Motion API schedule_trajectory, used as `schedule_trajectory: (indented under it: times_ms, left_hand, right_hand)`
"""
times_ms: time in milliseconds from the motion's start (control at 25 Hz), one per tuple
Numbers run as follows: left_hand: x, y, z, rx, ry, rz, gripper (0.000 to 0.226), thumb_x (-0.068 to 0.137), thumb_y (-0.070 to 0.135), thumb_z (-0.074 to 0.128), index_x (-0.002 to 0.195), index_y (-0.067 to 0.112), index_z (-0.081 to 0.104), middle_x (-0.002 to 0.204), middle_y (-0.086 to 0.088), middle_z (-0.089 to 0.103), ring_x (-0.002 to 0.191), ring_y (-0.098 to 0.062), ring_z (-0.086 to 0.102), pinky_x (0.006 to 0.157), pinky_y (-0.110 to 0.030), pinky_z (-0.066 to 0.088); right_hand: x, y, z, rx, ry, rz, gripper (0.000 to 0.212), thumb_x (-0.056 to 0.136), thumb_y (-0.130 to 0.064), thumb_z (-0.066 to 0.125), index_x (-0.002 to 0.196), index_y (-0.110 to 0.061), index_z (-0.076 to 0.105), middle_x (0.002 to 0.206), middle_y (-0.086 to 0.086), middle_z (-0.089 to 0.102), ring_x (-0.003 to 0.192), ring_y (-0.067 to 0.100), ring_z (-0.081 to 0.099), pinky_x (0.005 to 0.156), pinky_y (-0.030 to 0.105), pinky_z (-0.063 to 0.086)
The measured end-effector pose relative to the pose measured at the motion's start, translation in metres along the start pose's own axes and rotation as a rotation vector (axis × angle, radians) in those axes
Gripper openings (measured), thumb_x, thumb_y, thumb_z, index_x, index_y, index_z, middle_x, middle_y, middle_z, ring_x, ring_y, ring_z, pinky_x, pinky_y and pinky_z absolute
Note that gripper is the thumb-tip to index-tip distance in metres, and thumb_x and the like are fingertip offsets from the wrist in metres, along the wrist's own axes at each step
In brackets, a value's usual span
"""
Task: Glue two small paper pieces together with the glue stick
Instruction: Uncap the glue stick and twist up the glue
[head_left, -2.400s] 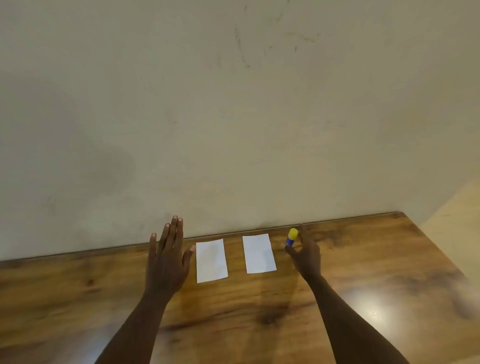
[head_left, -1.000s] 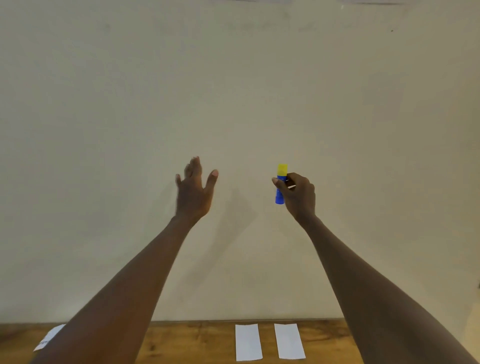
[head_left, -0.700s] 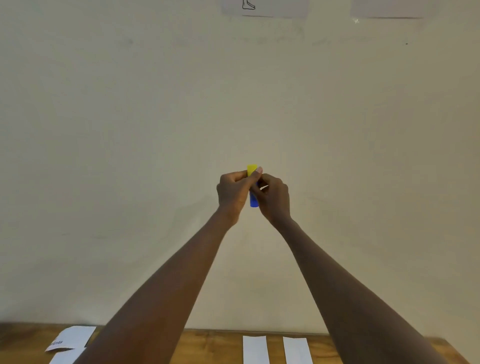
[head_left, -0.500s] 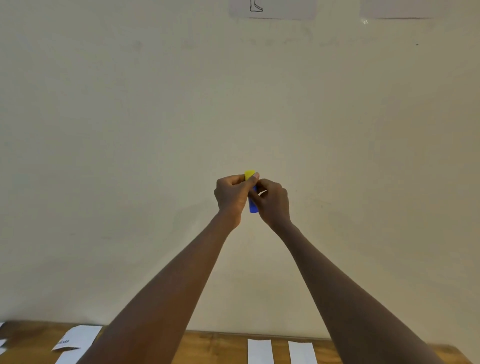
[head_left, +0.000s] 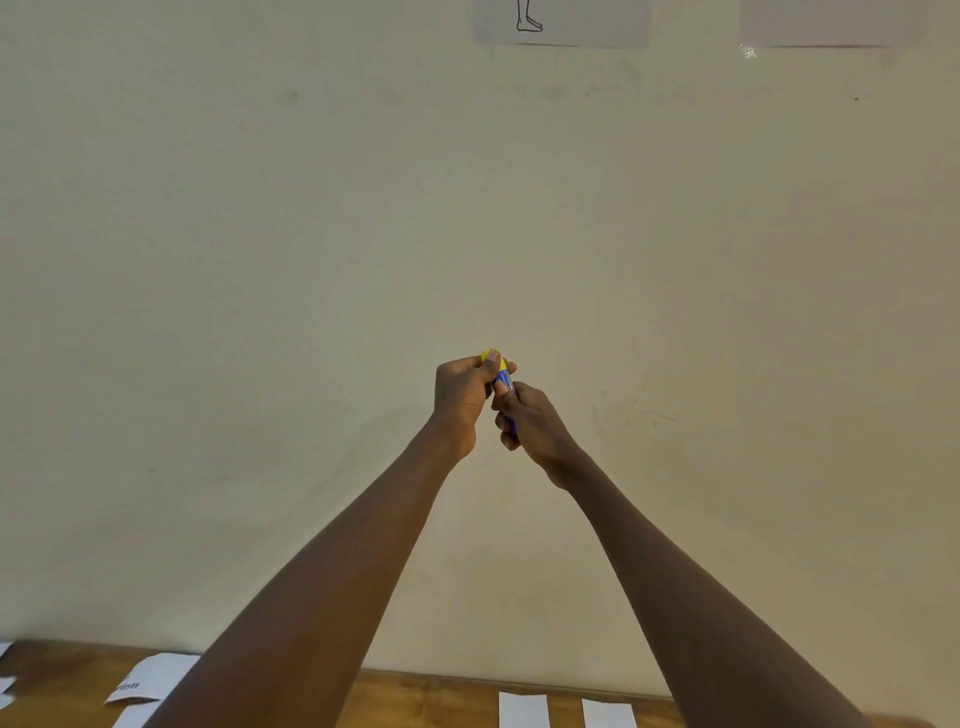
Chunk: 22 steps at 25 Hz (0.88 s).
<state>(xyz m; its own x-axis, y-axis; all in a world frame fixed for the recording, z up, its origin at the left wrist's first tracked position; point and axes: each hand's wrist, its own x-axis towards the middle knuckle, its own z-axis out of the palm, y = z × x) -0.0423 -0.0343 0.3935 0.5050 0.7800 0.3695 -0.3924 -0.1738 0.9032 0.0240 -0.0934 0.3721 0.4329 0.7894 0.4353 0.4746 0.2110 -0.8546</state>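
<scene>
Both arms are raised in front of the wall, well above the table. My right hand (head_left: 532, 421) grips the blue body of the glue stick (head_left: 505, 383). My left hand (head_left: 465, 397) pinches its yellow cap at the top. Most of the stick is hidden by fingers. Two small white paper pieces lie side by side at the bottom edge: the left piece (head_left: 523, 710) and the right piece (head_left: 608, 714), both cut off by the frame.
The wooden table (head_left: 415, 701) shows only as a strip along the bottom, against a plain cream wall. More paper slips, one printed (head_left: 148, 680), lie at the bottom left. Sheets are taped high on the wall (head_left: 561, 23).
My right hand lifted the glue stick off the table, my left hand came over and took the cap. Since half a second ago, the hands and stick have tilted slightly.
</scene>
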Motion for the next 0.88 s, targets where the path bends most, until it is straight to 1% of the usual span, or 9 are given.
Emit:
schedule_trajectory:
  times_ms: [80, 200, 280, 400, 480, 560, 640, 760, 880]
  left_hand:
    - [0.001, 0.001, -0.004, 0.015, -0.057, -0.012, 0.026, 0.094, 0.020, 0.044, 0.091, 0.003, 0.063, 0.103, -0.008, 0.063, 0.095, -0.020, 0.057, 0.081, -0.024, 0.041]
    - [0.000, 0.001, -0.004, 0.009, -0.096, -0.054, 0.029, 0.095, 0.025, 0.039, 0.078, 0.015, 0.060, 0.105, -0.002, 0.063, 0.098, -0.021, 0.056, 0.098, -0.048, 0.031]
    - [0.000, 0.001, -0.002, -0.042, -0.091, -0.081, 0.032, 0.096, 0.024, 0.036, 0.073, 0.017, 0.058, 0.095, 0.000, 0.065, 0.096, -0.021, 0.057, 0.099, -0.051, 0.033]
    - [0.005, 0.007, -0.010, -0.290, -0.021, -0.104, 0.037, 0.097, 0.024, 0.030, 0.068, 0.016, 0.051, 0.065, 0.007, 0.068, 0.093, -0.018, 0.060, 0.099, -0.050, 0.034]
    - [0.011, 0.009, -0.021, -0.330, 0.030, -0.109, 0.034, 0.098, 0.027, 0.027, 0.074, 0.017, 0.049, 0.076, 0.005, 0.067, 0.106, -0.019, 0.057, 0.104, -0.057, 0.026]
    - [0.009, 0.005, -0.028, -0.231, -0.009, -0.133, 0.031, 0.098, 0.029, 0.026, 0.080, 0.017, 0.048, 0.095, 0.000, 0.063, 0.118, -0.022, 0.052, 0.106, -0.061, 0.019]
    - [0.004, -0.001, -0.027, -0.074, -0.094, -0.177, 0.031, 0.097, 0.034, 0.025, 0.083, 0.018, 0.047, 0.105, -0.002, 0.060, 0.122, -0.025, 0.048, 0.107, -0.060, 0.018]
    - [0.001, -0.005, -0.017, 0.042, -0.217, -0.177, 0.035, 0.092, 0.048, 0.033, 0.106, 0.019, 0.047, 0.109, 0.000, 0.054, 0.110, -0.022, 0.047, 0.103, -0.054, 0.027]
    - [0.001, -0.006, -0.004, 0.057, -0.157, -0.017, 0.027, 0.083, 0.032, 0.061, 0.097, 0.014, 0.047, 0.095, -0.011, 0.054, 0.094, -0.025, 0.052, 0.088, -0.046, 0.043]
  right_hand:
    - [0.000, -0.002, 0.000, 0.059, -0.029, 0.000, 0.032, 0.097, -0.027, 0.029, 0.074, -0.008, 0.041, 0.061, 0.003, 0.036, 0.052, 0.011, 0.031, 0.044, 0.017, 0.030]
    - [0.001, -0.004, -0.001, 0.104, -0.048, -0.008, 0.035, 0.097, -0.028, 0.026, 0.071, -0.010, 0.043, 0.060, 0.002, 0.036, 0.051, 0.010, 0.031, 0.046, 0.019, 0.030]
    - [0.001, -0.004, -0.004, 0.127, -0.073, 0.021, 0.035, 0.097, -0.027, 0.026, 0.071, -0.012, 0.044, 0.058, 0.001, 0.035, 0.048, 0.009, 0.030, 0.048, 0.021, 0.029]
    - [-0.004, 0.002, -0.007, 0.287, -0.184, 0.101, 0.035, 0.096, -0.027, 0.026, 0.070, -0.013, 0.046, 0.047, -0.005, 0.038, 0.040, 0.005, 0.028, 0.044, 0.018, 0.028]
    - [-0.008, 0.009, -0.009, 0.344, -0.190, 0.129, 0.037, 0.096, -0.028, 0.026, 0.069, -0.013, 0.045, 0.043, -0.008, 0.039, 0.037, 0.005, 0.029, 0.041, 0.015, 0.029]
    - [-0.009, 0.014, -0.011, 0.347, -0.132, 0.093, 0.036, 0.096, -0.027, 0.027, 0.070, -0.012, 0.046, 0.049, -0.004, 0.039, 0.042, 0.005, 0.031, 0.043, 0.016, 0.031]
    - [-0.007, 0.013, -0.012, 0.329, -0.066, 0.020, 0.034, 0.096, -0.025, 0.028, 0.073, -0.011, 0.049, 0.056, 0.001, 0.038, 0.047, 0.008, 0.033, 0.046, 0.019, 0.032]
    - [-0.002, 0.009, -0.010, 0.317, -0.003, -0.049, 0.029, 0.096, -0.025, 0.033, 0.080, -0.009, 0.052, 0.060, 0.003, 0.042, 0.049, 0.009, 0.038, 0.048, 0.019, 0.036]
    - [0.000, 0.006, -0.009, 0.316, 0.001, -0.075, 0.025, 0.095, -0.021, 0.033, 0.090, -0.011, 0.055, 0.064, 0.002, 0.047, 0.052, 0.009, 0.043, 0.052, 0.020, 0.037]
